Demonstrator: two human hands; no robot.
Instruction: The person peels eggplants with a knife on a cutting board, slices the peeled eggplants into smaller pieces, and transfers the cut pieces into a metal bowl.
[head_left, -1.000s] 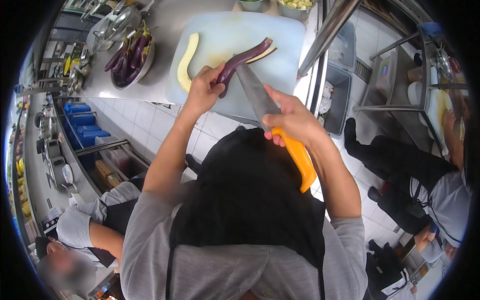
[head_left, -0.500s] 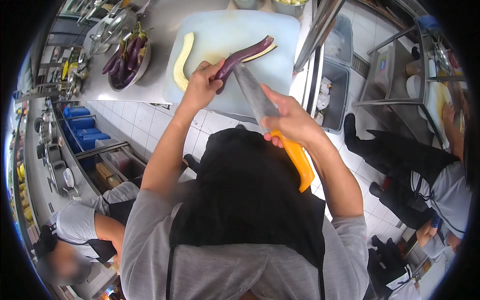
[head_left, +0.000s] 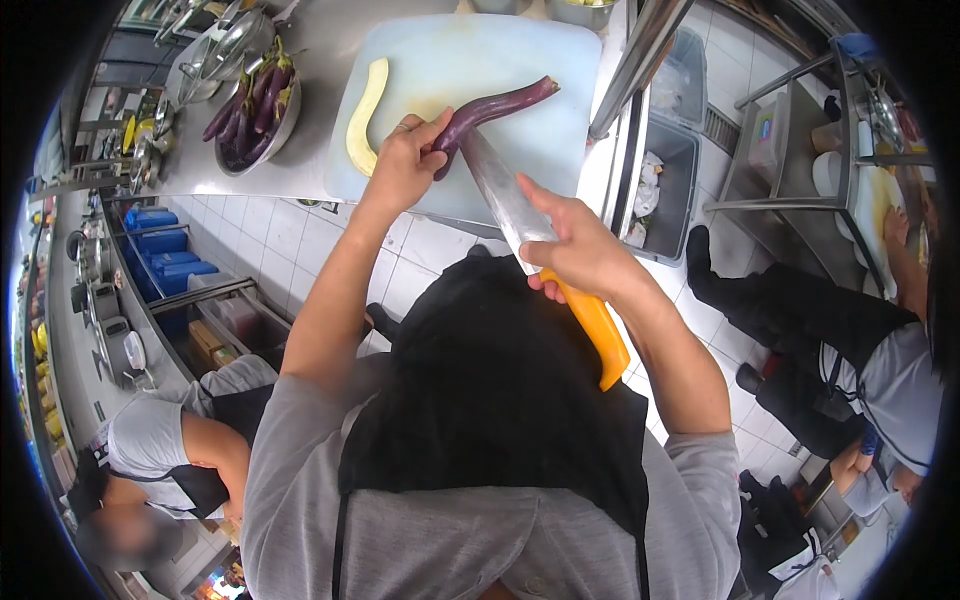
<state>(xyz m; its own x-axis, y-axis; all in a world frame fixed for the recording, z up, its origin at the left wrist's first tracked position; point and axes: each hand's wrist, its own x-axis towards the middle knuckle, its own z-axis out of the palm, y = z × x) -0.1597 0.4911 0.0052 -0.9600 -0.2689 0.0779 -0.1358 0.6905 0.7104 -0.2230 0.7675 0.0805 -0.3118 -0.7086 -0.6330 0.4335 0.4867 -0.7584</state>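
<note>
A long purple eggplant (head_left: pixel 505 101) lies slantwise on the white cutting board (head_left: pixel 535 165). My left hand (head_left: pixel 405 165) pinches its near end between thumb and fingers. In my right hand (head_left: pixel 580 245) is a large knife (head_left: pixel 593 335) with a yellow handle, my thumb and fingers around the base of the blade. The blade's tip meets the eggplant's underside just right of my left fingers; how deep it sits is hidden. A pale, curved eggplant piece (head_left: pixel 364 120) rests apart at the board's left, cream face up.
Whole eggplants (head_left: pixel 265 95) fill a metal bowl (head_left: pixel 286 132) on the steel counter (head_left: pixel 310 100) at left. A grey bin (head_left: pixel 672 185) stands on the floor to the right. Co-workers are at the lower left (head_left: pixel 150 440) and right (head_left: pixel 890 370).
The pale cut face that showed along the eggplant's far end is out of sight now. That end has shifted slightly right, and the blade tip has come a little toward me and left.
</note>
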